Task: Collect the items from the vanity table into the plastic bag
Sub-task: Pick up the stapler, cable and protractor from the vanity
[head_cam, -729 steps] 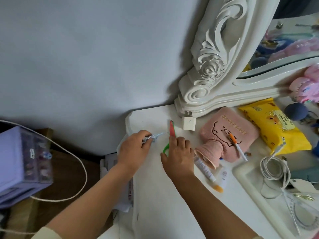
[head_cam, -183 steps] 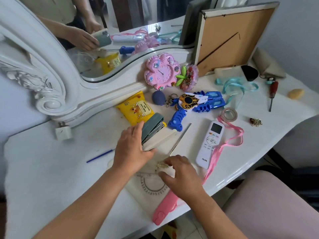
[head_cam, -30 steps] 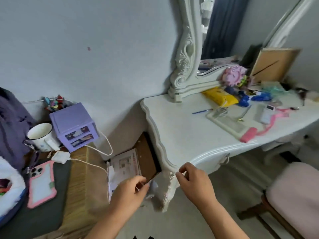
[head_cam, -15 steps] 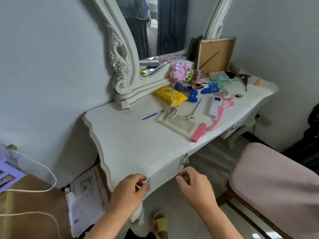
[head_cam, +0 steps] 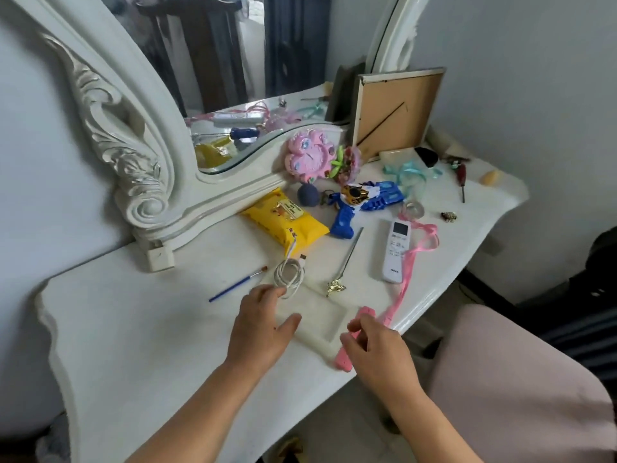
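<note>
From the head view, both hands reach over the near part of the white worktop (head_cam: pixel 140 329). The left hand (head_cam: pixel 258 324) lies palm down with fingers loosely spread, its fingertips at or just touching the coiled white cable (head_cam: pixel 288 274); the blur there makes contact hard to confirm, and it holds nothing. The right hand (head_cam: pixel 375 345) hovers near the front edge with fingers loosely curled and thumb apart, gripping nothing, just beside the pink handle (head_cam: pixel 354 339) of the white tray (head_cam: pixel 320 315) that sits between the two hands.

A blue paintbrush (head_cam: pixel 237 284) lies left of the cable. A gold-ended hair stick (head_cam: pixel 345 262) lies slanted with its ornament on the tray's far end. A yellow wipes pack (head_cam: pixel 283 222) sits near the mirror base (head_cam: pixel 187 208), and a blue toy gun (head_cam: pixel 360 205) lies to its right. A white remote (head_cam: pixel 395 250) rests beside a pink ribbon (head_cam: pixel 412 262) that trails to the worktop's front edge. Farther back stand a pink clock (head_cam: pixel 310 157) and a picture frame (head_cam: pixel 395 111) turned back-out. A red-handled screwdriver (head_cam: pixel 462 180) lies near the far right corner. The plastic bag does not show.
</note>
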